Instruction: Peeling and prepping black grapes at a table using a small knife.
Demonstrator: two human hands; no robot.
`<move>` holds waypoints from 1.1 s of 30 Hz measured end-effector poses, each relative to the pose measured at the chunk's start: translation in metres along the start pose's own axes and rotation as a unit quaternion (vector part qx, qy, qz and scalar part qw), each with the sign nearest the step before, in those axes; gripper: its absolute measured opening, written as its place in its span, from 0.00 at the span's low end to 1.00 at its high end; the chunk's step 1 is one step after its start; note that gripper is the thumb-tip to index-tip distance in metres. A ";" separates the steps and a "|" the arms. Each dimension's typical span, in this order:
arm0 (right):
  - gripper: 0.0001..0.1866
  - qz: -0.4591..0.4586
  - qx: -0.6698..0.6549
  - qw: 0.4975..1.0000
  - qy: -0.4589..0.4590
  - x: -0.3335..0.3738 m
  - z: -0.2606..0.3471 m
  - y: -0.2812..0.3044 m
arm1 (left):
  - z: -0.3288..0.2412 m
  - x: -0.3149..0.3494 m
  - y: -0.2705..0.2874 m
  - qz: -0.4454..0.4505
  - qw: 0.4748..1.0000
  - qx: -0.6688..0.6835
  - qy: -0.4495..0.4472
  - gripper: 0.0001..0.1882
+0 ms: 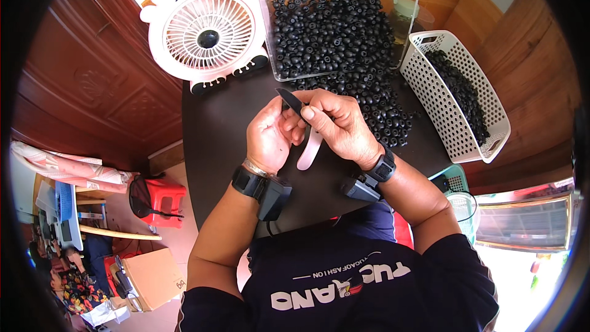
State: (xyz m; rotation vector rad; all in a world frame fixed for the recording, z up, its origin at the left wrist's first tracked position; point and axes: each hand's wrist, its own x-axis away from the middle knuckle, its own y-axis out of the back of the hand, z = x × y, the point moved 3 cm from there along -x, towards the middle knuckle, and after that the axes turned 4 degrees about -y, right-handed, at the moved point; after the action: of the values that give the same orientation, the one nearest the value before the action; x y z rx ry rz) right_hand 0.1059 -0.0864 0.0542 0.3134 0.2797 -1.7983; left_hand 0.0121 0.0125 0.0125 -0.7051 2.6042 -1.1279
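Observation:
Over the dark table, my right hand (338, 124) is closed on a knife (291, 102) with a black blade and a pale pink handle. Its thumb presses along the blade, whose tip points up and left, while the handle hangs below the fingers. My left hand (269, 135) faces it palm inward, fingers curled and thumb near the blade. Whatever the left fingers hold is hidden behind the blade and fingers. Just beyond my hands lie many small black rounded parts with holes (384, 114), spilling from a clear plastic bin (289, 78) tipped toward me.
A white-pink fan (209, 40) stands at the table's far left. On the right is a white perforated basket (439, 107) holding black pieces. A teal basket (458, 178) sits by the table's right edge. A red stool (166, 203) and a cardboard box (153, 280) are on the floor leftward.

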 end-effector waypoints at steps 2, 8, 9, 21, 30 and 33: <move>0.11 -0.002 0.024 0.999 0.023 -0.001 0.001 -0.002 | 0.001 -0.002 0.004 0.000 0.999 0.034 0.003 0.19; 0.12 -0.030 0.095 0.991 0.088 -0.001 0.006 -0.003 | -0.001 -0.002 0.001 0.012 1.000 0.007 -0.011 0.21; 0.11 -0.032 0.087 0.992 0.080 -0.002 0.006 -0.003 | -0.002 -0.001 0.001 0.010 1.000 0.011 -0.018 0.21; 0.14 -0.027 -0.131 0.991 0.005 -0.001 -0.005 0.000 | -0.006 0.001 -0.004 0.028 1.000 0.011 -0.005 0.14; 0.18 -0.027 -0.219 0.966 -0.132 -0.001 -0.015 0.005 | -0.003 0.005 -0.015 0.099 0.993 -0.062 0.004 0.17; 0.20 -0.034 -0.225 0.964 -0.140 -0.001 -0.016 -0.001 | 0.002 0.006 -0.012 0.088 0.995 -0.025 0.041 0.16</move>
State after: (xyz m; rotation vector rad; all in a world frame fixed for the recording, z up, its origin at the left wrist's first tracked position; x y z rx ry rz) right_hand 0.1061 -0.0798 0.0398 -0.2744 0.4899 -1.7614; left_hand 0.0113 0.0009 0.0200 -0.4370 2.7093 -1.0624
